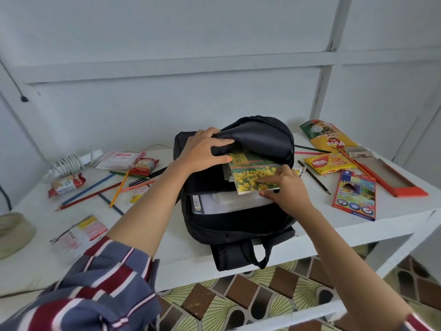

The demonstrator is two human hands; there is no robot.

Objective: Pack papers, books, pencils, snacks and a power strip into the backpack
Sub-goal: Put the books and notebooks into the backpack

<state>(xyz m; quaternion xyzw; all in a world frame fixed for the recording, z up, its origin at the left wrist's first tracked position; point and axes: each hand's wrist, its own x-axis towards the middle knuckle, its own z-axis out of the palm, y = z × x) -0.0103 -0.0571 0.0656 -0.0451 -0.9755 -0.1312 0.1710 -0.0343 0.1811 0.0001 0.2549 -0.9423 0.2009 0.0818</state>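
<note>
Left hand (205, 149) grips the limp backpack (238, 225) flap open on the bench (393, 204) while right hand (284, 187) pinches the flower-cover book (255, 175), half inside; stiff, light, likely glossy, so its near edge looks the surest hold.

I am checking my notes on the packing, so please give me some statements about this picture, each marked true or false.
1. The left hand holds the black backpack open. True.
2. The right hand grips a pencil. False: it grips the flower-cover book.
3. The power strip is packed. False: it lies on the white table, left of the backpack.
4. Inside the backpack lie white papers. True.
</note>
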